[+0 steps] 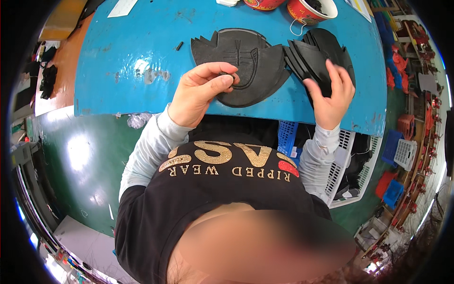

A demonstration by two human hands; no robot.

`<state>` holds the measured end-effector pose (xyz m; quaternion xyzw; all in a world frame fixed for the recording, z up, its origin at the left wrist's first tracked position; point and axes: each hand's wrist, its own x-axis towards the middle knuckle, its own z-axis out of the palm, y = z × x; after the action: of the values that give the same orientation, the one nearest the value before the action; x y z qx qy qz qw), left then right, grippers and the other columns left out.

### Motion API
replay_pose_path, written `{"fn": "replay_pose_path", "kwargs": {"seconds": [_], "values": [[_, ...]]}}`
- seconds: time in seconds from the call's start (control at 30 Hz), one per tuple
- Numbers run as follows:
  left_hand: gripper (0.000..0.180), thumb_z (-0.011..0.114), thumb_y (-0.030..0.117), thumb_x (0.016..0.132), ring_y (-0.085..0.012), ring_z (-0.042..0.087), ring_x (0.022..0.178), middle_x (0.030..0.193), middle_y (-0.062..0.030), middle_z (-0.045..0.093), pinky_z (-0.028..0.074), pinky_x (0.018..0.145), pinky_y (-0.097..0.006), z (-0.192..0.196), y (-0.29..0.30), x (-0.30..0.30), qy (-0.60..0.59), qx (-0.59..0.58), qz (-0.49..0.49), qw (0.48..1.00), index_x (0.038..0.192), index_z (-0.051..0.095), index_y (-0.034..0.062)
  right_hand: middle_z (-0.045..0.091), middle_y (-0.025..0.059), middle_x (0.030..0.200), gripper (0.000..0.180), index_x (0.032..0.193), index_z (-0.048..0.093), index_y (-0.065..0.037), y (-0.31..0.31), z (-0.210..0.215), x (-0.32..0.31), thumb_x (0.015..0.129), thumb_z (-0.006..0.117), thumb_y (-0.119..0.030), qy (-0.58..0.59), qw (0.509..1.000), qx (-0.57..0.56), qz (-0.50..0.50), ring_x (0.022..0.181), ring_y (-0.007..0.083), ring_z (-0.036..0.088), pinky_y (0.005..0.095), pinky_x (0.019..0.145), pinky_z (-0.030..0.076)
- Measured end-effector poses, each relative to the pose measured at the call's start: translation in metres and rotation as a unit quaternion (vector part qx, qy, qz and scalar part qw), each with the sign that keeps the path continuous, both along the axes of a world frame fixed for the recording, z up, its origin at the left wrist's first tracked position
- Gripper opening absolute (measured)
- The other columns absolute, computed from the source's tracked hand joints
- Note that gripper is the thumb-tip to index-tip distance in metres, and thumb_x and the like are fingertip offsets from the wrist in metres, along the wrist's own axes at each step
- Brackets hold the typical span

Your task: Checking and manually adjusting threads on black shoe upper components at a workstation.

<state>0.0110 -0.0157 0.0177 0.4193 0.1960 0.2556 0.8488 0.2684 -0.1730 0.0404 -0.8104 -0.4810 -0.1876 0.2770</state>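
My left hand [204, 90] is over the near left side of a fanned pile of flat black rubber-like pieces [253, 59]. Thumb and forefinger pinch together; a tiny dark bit shows between them, too small to name. The top piece of that pile is rounded, with raised lines and a jagged upper left edge. To the right stands a second stack of black pieces [309, 52], fanned and overlapping. My right hand [333, 92] is at the near side of this stack, thumb and fingers apart. Whether its fingertips touch the stack I cannot tell.
A small black scrap [179, 46] lies on the blue table [127, 61]. Red patterned bowls [302, 15] stand at the far edge, one holding dark bits. Below the table's near edge are a white basket [340, 163] with dark things and a blue basket [286, 137].
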Motion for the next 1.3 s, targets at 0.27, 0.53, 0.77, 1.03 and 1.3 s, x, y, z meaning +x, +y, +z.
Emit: {"fn": "replay_pose_path", "kwargs": {"seconds": [0.27, 0.53, 0.77, 1.03, 1.3], "values": [[0.018, 0.062, 0.01, 0.095, -0.0126, 0.058, 0.092, 0.1, -0.005, 0.063, 0.046, 0.077, -0.027, -0.005, -0.007, -0.003, 0.015, 0.014, -0.046, 0.999, 0.112, 0.062, 0.0051, 0.051, 0.0215, 0.136, 0.077, 0.143, 0.046, -0.015, 0.003, -0.012, 0.024, 0.076, 0.078, -0.036, -0.097, 0.981, -0.169, 0.014, 0.121, 0.0437, 0.048, 0.0517, 0.099, 0.042], [0.019, 0.061, 0.011, 0.096, -0.0109, 0.057, 0.087, 0.102, -0.0051, 0.064, 0.045, 0.072, -0.024, -0.005, -0.002, -0.01, 0.013, 0.042, -0.043, 0.998, 0.114, 0.061, 0.0046, 0.068, 0.0152, 0.113, 0.031, 0.124, 0.06, -0.006, -0.012, 0.056, 0.043, 0.099, 0.054, -0.022, -0.167, 0.976, 0.014, -0.137, 0.096, 0.0337, 0.067, 0.0397, 0.078, 0.055], [0.024, 0.06, 0.006, 0.095, -0.0128, 0.063, 0.087, 0.11, -0.0093, 0.066, 0.049, 0.072, -0.023, 0.004, -0.005, -0.003, 0.03, 0.046, -0.007, 0.998, 0.119, 0.06, 0.0034, 0.064, 0.0083, 0.118, 0.046, 0.127, 0.06, -0.009, -0.022, 0.006, 0.002, 0.086, 0.071, -0.024, -0.161, 0.975, -0.154, -0.025, 0.1, 0.0293, 0.062, 0.0373, 0.083, 0.053], [0.027, 0.062, -0.005, 0.089, -0.0138, 0.06, 0.101, 0.112, -0.0084, 0.066, 0.05, 0.085, -0.026, 0.037, 0.009, -0.008, -0.103, 0.167, 0.055, 0.979, 0.116, 0.062, 0.0028, 0.063, 0.0131, 0.119, 0.036, 0.119, 0.065, -0.003, 0.004, 0.016, -0.054, 0.085, 0.074, -0.013, 0.104, 0.983, 0.094, 0.121, 0.106, 0.0268, 0.06, 0.0386, 0.092, 0.047], [0.037, 0.071, 0.003, 0.083, -0.0146, 0.063, 0.081, 0.098, -0.0064, 0.066, 0.052, 0.069, -0.027, 0.058, -0.024, -0.019, 0.084, 0.504, 0.115, 0.852, 0.119, 0.065, 0.0068, 0.064, 0.0106, 0.108, 0.024, 0.12, 0.053, 0.002, 0.035, -0.002, -0.123, 0.096, 0.058, -0.002, 0.601, 0.672, 0.184, 0.39, 0.093, 0.0153, 0.065, 0.0284, 0.082, 0.054]]}}
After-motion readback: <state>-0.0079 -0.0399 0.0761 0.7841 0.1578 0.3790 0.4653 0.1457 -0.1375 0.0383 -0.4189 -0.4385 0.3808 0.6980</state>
